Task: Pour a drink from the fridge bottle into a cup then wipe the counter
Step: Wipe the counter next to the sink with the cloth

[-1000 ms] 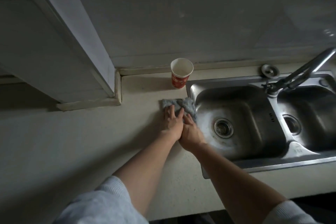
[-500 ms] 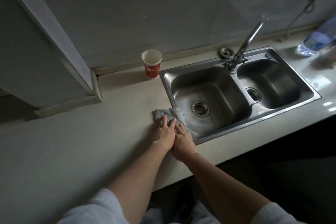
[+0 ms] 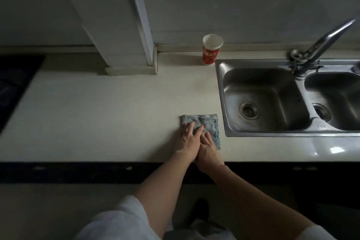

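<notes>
A grey-blue cloth (image 3: pixel 206 122) lies flat on the pale counter (image 3: pixel 116 113), just left of the sink. My left hand (image 3: pixel 190 139) and my right hand (image 3: pixel 208 151) press side by side on the cloth's near part, fingers spread flat over it. A red and white paper cup (image 3: pixel 211 49) stands upright at the back of the counter by the wall, well beyond the cloth. No bottle is in view.
A steel double sink (image 3: pixel 224 103) with a curved tap (image 3: pixel 319 45) fills the right side. A white pillar (image 3: pixel 124 25) stands on the counter at the back left. A dark hob (image 3: pixel 13 84) lies at the far left.
Both hands have drawn the cloth back from near the cup towards the counter's front edge. The view has swung, so the bottle at the far right is out of sight.
</notes>
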`<state>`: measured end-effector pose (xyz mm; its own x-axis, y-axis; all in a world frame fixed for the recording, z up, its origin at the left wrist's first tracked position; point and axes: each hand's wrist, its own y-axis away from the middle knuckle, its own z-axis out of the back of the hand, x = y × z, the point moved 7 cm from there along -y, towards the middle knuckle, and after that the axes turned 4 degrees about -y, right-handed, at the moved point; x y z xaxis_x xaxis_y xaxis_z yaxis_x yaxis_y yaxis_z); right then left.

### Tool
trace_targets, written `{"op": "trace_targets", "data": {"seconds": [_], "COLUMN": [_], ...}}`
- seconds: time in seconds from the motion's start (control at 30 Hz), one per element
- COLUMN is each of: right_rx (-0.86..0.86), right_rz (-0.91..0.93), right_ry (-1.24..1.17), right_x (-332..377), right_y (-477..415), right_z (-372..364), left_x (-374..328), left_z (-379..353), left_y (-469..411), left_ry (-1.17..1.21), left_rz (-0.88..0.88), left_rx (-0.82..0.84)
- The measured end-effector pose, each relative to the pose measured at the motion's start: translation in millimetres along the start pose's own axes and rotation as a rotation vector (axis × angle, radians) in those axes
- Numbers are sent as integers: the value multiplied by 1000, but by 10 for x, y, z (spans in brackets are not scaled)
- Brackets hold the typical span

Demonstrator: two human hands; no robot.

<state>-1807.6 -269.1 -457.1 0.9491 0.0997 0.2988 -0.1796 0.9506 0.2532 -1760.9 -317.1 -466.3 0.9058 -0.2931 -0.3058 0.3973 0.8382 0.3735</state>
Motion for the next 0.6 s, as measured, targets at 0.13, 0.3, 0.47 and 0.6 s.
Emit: {"op": "trace_targets", "data": {"seconds": [0.13, 0.3, 0.47, 0.6], "right_rx": [47, 118, 154, 172], "right_rz": [93, 24, 72, 115], "right_ry": [23, -57, -126, -171], "right_x": [426, 991, 1983, 2894], "right_y": [-54, -351, -773, -1152], "right_z": [-16, -336, -487, -608], "left_x": [373, 1176, 2243, 3204], "left_z": [22, 160, 458, 723], "left_y": [170, 426, 721, 1027], "left_ry": [60, 78, 72, 21], "left_rz": [50, 151, 243, 323], "left_rx": [-46, -131, -166, -168]}}
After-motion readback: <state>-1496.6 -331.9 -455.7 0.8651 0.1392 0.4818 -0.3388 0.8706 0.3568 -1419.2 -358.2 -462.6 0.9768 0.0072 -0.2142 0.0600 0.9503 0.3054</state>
